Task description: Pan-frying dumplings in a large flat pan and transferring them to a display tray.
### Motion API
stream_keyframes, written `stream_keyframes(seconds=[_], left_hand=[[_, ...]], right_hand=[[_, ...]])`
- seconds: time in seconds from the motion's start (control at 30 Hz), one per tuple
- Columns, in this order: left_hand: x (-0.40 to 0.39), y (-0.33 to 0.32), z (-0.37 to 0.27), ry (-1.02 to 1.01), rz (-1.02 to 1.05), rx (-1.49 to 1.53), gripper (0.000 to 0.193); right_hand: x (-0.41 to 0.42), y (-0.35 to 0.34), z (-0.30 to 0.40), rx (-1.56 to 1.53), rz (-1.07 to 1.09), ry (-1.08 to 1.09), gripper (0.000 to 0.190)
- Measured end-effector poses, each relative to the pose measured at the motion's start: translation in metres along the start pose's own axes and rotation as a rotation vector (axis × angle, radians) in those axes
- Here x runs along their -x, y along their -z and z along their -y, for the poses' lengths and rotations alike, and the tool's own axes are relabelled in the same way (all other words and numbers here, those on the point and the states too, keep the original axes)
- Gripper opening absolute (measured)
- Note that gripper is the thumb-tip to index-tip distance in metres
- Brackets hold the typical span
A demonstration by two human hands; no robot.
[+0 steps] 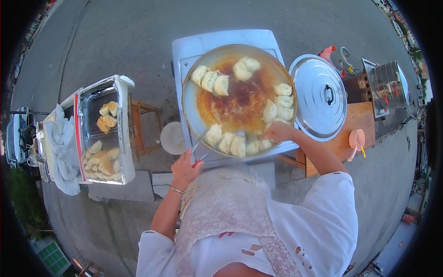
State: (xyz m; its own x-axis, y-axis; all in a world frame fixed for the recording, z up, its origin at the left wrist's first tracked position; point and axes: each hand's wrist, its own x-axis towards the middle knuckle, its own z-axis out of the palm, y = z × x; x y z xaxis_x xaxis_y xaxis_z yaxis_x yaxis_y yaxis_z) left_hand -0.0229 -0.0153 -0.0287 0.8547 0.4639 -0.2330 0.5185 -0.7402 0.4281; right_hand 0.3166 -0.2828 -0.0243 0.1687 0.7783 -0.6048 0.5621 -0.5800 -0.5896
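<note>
A wide round pan (238, 100) with a browned, oily bottom lies before me. Plump pale dumplings are grouped around its edge: three at the upper left (209, 80), a small cluster at the top (246, 68), several along the right (284, 101) and a row at the near side (226, 143). My left hand (186, 168) grips metal tongs (209, 153) with a red part at the handle; their tips reach the near-left dumplings. Over the near-right rim, my right hand (279, 131) is among the dumplings with fingers bent. Whether it holds one is hidden.
Under the pan is a white stand (187, 43). A large metal lid (316, 97) leans at its right, by a wooden table (360, 121) with a pink ladle (356, 142). Leftward, a foil-lined foam box (126, 145) holds cooked pieces, near a white bowl (172, 138).
</note>
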Motion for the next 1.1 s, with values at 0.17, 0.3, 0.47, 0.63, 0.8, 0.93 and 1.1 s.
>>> stream_keyframes(seconds=[0.17, 0.3, 0.47, 0.63, 0.8, 0.93, 1.1], left_hand=[[-0.035, 0.013, 0.001, 0.100, 0.201, -0.123, 0.060], [-0.053, 0.028, -0.012, 0.144, 0.348, -0.124, 0.053], [-0.086, 0.036, -0.022, 0.180, 0.340, -0.118, 0.052], [-0.133, 0.036, -0.011, 0.182, 0.184, -0.129, 0.053], [-0.123, 0.072, -0.015, 0.199, 0.036, -0.193, 0.050], [-0.079, 0.075, 0.015, 0.226, -0.098, 0.225, 0.044], [-0.030, 0.051, 0.050, 0.391, -0.110, 0.767, 0.037]], right_hand=[[0.009, -0.037, -0.001, -0.294, -0.071, -0.134, 0.026], [0.017, -0.039, 0.018, -0.569, -0.079, -0.181, 0.024], [0.006, -0.032, 0.015, -0.841, -0.055, -0.295, 0.030], [-0.036, 0.004, 0.032, -0.322, -0.293, -0.062, 0.030], [-0.004, 0.049, 0.007, 0.321, -0.509, -0.118, 0.025], [0.063, 0.065, -0.006, 0.055, -0.619, -0.132, 0.024], [0.113, -0.001, 0.018, -0.848, -0.473, -0.326, 0.029]])
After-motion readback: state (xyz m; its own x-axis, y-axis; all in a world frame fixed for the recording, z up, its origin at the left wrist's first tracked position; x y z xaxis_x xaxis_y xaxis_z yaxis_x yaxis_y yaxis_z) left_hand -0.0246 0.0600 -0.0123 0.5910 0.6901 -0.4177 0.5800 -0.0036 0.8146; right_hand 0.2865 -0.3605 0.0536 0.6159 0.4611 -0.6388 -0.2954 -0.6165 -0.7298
